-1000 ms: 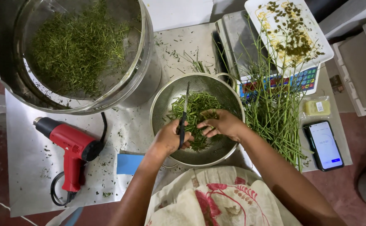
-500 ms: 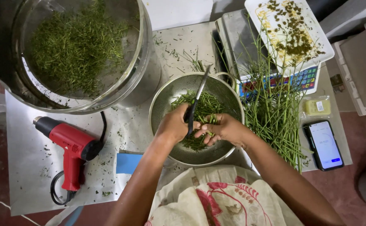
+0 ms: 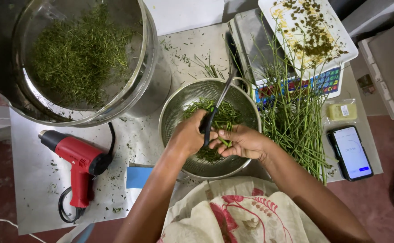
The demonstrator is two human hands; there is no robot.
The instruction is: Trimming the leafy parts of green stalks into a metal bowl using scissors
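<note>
Scissors [image 3: 217,110] with black handles and slim metal blades stand tilted over a round perforated steel colander [image 3: 175,112], held in the left hand [image 3: 190,135], whose fingers are curled tight through and around the handles. How far the blades are parted cannot be told. The right hand [image 3: 242,141] sits just beside the left, fingers pinched closed on a small bunch of thin green stems [image 3: 221,137] at the scissor handles. Cut green pieces [image 3: 226,114] lie in the colander, which sits near the front edge of the grey metal table [image 3: 35,180].

Long green stalks [image 3: 296,121] lie heaped towards the right edge, partly over a weighing scale with coloured keys [image 3: 325,81] that carries a white tray of dark scraps [image 3: 341,42]. A black smartphone [image 3: 352,153] lies at the front right corner. A large steel pot of chopped greens [image 3: 77,58] fills the back left corner, with a red heat gun [image 3: 77,159] in front of it.
</note>
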